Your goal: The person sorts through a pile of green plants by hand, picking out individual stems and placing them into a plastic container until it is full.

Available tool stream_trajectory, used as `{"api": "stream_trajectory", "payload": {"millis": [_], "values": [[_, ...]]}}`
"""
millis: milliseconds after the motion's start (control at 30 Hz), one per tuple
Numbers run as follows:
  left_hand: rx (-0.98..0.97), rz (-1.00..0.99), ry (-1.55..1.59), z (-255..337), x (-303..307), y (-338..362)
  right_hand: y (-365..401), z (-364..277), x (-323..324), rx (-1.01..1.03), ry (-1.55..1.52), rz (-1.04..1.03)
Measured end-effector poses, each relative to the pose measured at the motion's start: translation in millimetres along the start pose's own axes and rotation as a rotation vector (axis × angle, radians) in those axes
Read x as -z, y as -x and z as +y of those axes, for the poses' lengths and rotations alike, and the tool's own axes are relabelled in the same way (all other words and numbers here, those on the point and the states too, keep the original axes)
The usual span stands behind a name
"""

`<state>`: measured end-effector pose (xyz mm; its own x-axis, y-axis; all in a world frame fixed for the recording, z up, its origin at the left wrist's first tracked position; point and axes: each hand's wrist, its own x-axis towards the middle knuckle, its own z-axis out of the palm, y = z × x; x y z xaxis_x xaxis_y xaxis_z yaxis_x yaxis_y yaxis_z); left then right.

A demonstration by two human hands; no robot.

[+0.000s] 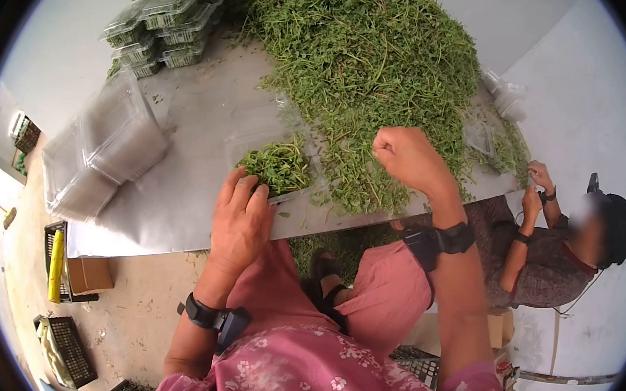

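Note:
A clear plastic clamshell box (294, 195) lies near the table's front edge, with a mound of leafy green sprigs (280, 165) in it. At its near left side is my left hand (241, 216), fingers slightly apart and resting against the sprigs and the box's edge. My right hand (409, 157) is closed in a fist above the front of a large heap of the same greens (368, 60). Whatever that fist may hold is hidden by the fingers. Loose sprigs lie scattered between the box and the heap.
Filled clamshell boxes (173, 15) are stacked at the back left; nested clear boxes (104, 146) stand at the table's left. A co-worker (551, 258) sits at the right, hands near the table edge. Black crates (69, 353) and a cardboard box (90, 275) are on the floor.

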<state>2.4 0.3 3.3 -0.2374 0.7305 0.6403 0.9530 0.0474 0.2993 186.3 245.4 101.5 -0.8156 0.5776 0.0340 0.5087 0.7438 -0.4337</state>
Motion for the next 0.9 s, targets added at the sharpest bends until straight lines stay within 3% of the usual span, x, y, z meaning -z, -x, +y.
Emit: {"api": "stream_trajectory", "payload": {"millis": [167,267,567,667,900], "values": [[-0.003,0.001,-0.003,-0.2,-0.6,-0.9,5.0,8.3,-23.0,0.016,0.046,-0.06],[0.006,-0.007,-0.004,-0.2,-0.9,-0.4,16.4,5.6,-19.3,-0.134,0.039,-0.174],[0.047,-0.052,-0.02,-0.3,-1.1,0.0,16.8,25.9,-34.5,0.008,0.18,-0.167],[0.057,-0.067,-0.013,0.1,0.5,0.1,10.6,20.7,-28.0,-0.115,0.065,-0.121],[0.053,-0.079,-0.008,-0.9,2.4,-0.1,2.0,23.3,-21.6,-0.126,-0.179,-0.014]]}}
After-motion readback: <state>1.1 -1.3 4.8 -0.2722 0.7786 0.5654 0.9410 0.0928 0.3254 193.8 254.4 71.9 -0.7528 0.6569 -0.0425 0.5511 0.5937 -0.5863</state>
